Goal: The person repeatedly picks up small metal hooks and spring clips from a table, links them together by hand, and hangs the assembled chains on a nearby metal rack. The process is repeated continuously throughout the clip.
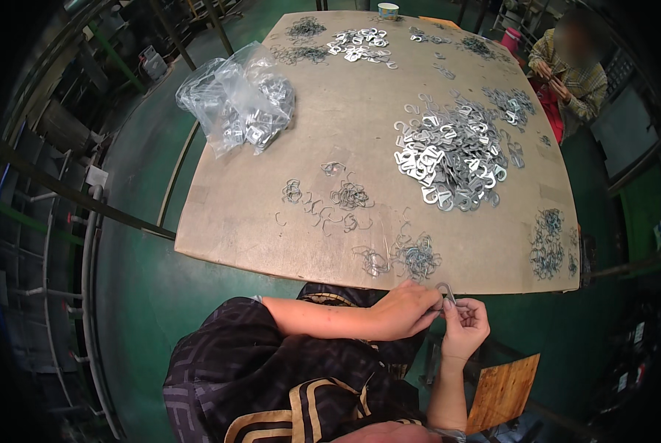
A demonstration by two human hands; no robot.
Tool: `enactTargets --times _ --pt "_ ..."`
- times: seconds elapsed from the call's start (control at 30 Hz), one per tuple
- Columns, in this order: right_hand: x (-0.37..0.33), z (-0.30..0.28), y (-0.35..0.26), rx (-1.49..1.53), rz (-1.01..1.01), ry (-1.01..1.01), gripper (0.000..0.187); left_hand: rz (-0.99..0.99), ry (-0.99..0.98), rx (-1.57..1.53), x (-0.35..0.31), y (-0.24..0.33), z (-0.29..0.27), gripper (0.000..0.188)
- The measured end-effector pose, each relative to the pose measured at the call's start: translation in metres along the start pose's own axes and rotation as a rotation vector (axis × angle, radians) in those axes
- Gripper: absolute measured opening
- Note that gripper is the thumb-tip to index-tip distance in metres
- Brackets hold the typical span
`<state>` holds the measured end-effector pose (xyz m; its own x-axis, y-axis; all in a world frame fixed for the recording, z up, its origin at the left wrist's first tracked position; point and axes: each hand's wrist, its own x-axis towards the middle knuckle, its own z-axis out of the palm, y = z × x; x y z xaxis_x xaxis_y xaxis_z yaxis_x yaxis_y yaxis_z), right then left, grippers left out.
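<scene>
Just off the near edge of the table, my two hands meet, fingertips almost touching. My right hand pinches a flat silvery metal hook between thumb and fingers, its curved end pointing up. My left hand is closed beside it, with fingertips against the hook's side; whatever lies between those fingers is hidden. Closest to my hands on the tabletop is a pile of thin bent wire clips. Further in lie more wire clips, loosely scattered. A large heap of similar metal hooks sits right of centre.
A clear plastic bag of metal pieces rests at the table's left. More hooks and a small tub are at the far end. Wire clips lie near the right edge. A person works at the far right. A wooden board stands below.
</scene>
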<state>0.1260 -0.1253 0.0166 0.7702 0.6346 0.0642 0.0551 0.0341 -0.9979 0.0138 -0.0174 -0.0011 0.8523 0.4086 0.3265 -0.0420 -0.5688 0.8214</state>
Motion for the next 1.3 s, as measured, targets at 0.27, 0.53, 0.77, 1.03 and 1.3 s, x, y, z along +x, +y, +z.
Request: enactTargets --times 0.27,0.53,0.77,1.03,1.3 --pt "-0.011 0.001 0.007 -0.162 -0.131 0.091 0.014 0.011 -0.022 0.051 -0.002 -0.001 0.001 0.016" --pt "-0.014 -0.011 -0.007 -0.126 -0.139 0.100 0.013 -0.228 0.199 0.207 -0.012 -0.057 -0.063 0.008" --pt "-0.011 -0.022 -0.010 -0.067 -0.122 0.119 0.013 -0.759 0.344 0.935 -0.033 -0.133 -0.155 0.021" --pt "-0.010 -0.029 -0.015 -0.008 -0.060 0.122 0.016 -0.640 0.494 0.654 -0.035 -0.136 -0.171 0.012" --pt "-0.014 -0.027 -0.020 0.000 -0.090 0.199 0.021 -0.284 0.018 -0.694 0.041 -0.025 -0.115 0.008"
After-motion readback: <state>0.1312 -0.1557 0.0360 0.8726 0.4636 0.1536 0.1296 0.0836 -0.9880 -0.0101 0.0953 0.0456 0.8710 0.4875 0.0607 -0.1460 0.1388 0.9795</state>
